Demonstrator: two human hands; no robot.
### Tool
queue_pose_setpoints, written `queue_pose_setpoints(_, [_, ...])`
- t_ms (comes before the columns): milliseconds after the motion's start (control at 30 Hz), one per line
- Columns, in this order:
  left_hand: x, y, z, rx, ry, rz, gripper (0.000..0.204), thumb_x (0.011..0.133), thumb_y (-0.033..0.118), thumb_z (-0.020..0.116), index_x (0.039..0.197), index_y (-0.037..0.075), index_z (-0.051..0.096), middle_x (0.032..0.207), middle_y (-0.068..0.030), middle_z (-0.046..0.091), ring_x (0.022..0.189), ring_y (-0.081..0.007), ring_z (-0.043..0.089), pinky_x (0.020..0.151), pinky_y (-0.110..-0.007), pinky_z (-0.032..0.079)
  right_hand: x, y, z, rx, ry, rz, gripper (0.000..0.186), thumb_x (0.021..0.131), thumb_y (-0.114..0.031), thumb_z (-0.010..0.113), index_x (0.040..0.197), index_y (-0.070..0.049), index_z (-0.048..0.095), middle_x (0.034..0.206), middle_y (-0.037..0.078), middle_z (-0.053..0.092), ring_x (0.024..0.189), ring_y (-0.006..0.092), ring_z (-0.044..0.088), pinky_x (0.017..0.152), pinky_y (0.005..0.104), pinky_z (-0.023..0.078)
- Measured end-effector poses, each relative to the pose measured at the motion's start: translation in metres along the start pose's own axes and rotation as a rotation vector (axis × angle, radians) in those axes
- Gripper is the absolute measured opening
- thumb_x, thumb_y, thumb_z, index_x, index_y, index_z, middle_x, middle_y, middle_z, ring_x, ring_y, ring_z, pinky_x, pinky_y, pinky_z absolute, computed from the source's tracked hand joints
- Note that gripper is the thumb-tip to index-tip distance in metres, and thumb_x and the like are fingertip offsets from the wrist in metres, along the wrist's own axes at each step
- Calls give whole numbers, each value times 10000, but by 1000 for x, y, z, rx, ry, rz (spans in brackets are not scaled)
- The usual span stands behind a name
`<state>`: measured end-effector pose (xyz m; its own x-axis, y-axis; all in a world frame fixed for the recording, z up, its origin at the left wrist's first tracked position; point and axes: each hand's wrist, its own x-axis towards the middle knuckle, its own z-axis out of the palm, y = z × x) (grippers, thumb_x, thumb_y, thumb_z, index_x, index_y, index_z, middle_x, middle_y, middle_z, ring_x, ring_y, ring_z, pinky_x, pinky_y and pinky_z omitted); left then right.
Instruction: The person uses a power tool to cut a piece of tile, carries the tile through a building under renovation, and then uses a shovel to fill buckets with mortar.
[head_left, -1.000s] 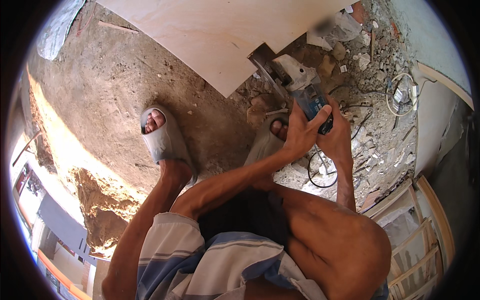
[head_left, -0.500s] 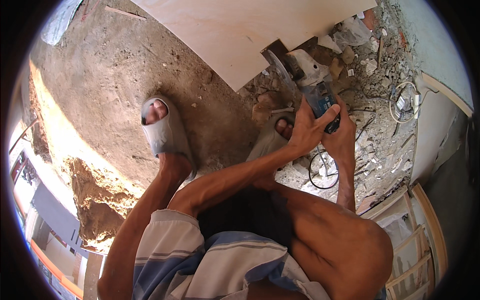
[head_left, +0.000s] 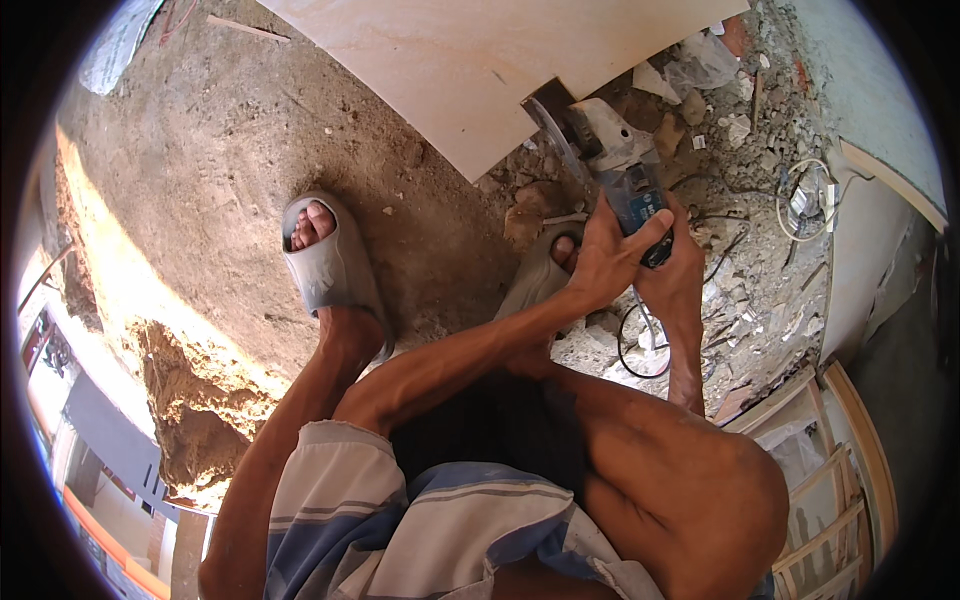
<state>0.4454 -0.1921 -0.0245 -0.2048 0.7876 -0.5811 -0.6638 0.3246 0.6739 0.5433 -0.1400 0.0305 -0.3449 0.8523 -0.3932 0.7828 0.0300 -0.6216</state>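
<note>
An angle grinder (head_left: 628,160), blue with a dusty metal head, is held by both my hands. My left hand (head_left: 616,250) wraps its body from the left, thumb across the top; my right hand (head_left: 672,280) grips it from the right and below, partly hidden by the tool. The grinder's disc and guard (head_left: 560,130) sit at a notch in the edge of a large beige tile (head_left: 470,65). A dark cord (head_left: 625,345) loops below the grinder.
My sandaled feet rest on dusty concrete (head_left: 190,130). Rubble (head_left: 740,125), a coiled white cable (head_left: 795,195) and wooden frames (head_left: 850,430) lie to the right, beside a pale wall (head_left: 860,80). A broken, sunlit edge (head_left: 190,390) runs along the left.
Since a second ago the tile, grinder and hands have shifted slightly rightward in view, along with the surroundings. Both hands keep their grip on the grinder.
</note>
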Motion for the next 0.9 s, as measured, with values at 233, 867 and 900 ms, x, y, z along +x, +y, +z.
queue_pose_setpoints(233, [-3,0,-2,-50,17,-15,553,977,301,800,1343,-7,524,1136,-94,664,1015,-165,636,894,-330,548,-4,1,5,15,8,-6,789,785,-148,876,1474,15,527,1096,262,751,1039,437,758,835,452,595])
queue_pose_setpoints(867, [-3,8,-8,17,1,-5,553,979,314,796,1340,-13,534,1133,-104,670,1014,-174,642,902,-335,549,-6,-1,10,-2,11,23,735,811,-140,838,1457,29,529,1149,276,739,1084,452,741,866,481,589])
queue_pose_setpoints(900, [-2,7,-8,14,5,-4,548,980,309,796,1338,-13,535,1128,-100,669,1010,-172,640,902,-334,549,-6,-1,11,-3,13,23,736,811,-141,839,1457,30,530,1150,277,739,1085,453,739,867,481,589])
